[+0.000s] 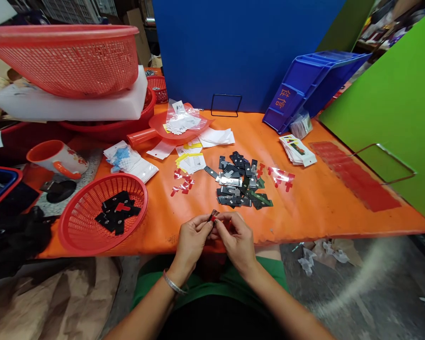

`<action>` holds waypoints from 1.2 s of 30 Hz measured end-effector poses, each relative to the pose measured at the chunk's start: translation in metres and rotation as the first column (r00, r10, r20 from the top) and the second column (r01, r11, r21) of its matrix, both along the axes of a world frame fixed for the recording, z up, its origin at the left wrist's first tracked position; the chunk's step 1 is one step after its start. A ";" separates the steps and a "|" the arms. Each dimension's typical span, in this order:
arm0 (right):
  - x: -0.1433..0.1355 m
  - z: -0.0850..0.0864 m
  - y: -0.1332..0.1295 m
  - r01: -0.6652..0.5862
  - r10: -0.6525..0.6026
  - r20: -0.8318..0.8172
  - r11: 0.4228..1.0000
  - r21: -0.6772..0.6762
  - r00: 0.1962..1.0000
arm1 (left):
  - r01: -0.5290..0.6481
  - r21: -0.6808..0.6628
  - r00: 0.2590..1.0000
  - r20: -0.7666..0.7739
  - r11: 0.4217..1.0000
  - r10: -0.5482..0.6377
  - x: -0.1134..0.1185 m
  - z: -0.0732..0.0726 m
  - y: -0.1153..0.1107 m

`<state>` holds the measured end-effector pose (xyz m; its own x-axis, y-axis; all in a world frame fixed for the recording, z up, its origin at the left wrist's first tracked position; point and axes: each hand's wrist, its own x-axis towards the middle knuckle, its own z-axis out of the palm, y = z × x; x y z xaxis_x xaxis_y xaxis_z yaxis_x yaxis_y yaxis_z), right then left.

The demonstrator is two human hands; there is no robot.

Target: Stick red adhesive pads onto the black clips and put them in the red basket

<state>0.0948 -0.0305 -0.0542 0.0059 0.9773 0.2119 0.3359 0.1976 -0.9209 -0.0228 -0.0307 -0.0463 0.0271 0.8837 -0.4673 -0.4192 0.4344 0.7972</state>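
At the table's front edge, my left hand (192, 242) and my right hand (238, 240) meet, both pinching a small flat black piece with a red part (213, 216) on it. Fingertips cover much of this piece. Beyond them lies a pile of flat black pieces (236, 197), some with metal parts and some camouflage-patterned. Small red T-shaped pieces (184, 183) are scattered left of the pile. More red T-shaped pieces on clear film (285, 178) lie to its right. In a red plastic basket (78, 225) on the left are several black pieces (110, 218), one showing a red T shape.
Printed cards (193, 163) and a red scoop (141, 137) lie behind the pile. A mug (52, 158) and a large red basket (91, 61) on white foam stand left. At right are stacked cards (297, 151), a tilted blue bin (293, 89) and a green panel (393, 113).
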 end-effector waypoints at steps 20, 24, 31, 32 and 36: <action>0.007 0.021 0.016 0.080 -0.094 -0.114 0.989 -0.125 0.989 | 0.064 0.018 0.996 -0.059 0.998 -0.063 0.007 0.011 0.002; 0.008 0.021 0.016 0.088 -0.103 -0.122 0.989 -0.122 0.987 | 0.083 0.030 0.995 -0.060 0.996 -0.081 0.008 0.011 0.003; 0.009 0.019 0.016 0.080 -0.110 -0.197 0.985 -0.156 0.974 | 0.058 0.013 0.997 -0.054 0.998 -0.057 0.013 0.011 -0.001; 0.009 0.019 0.016 0.066 -0.105 -0.220 0.982 -0.178 0.970 | 0.052 0.015 0.997 -0.059 0.999 -0.051 0.014 0.011 -0.001; 0.008 0.021 0.016 -0.005 -0.108 -0.328 0.945 -0.326 0.938 | 0.030 0.038 0.996 -0.091 0.999 -0.026 0.017 0.012 -0.004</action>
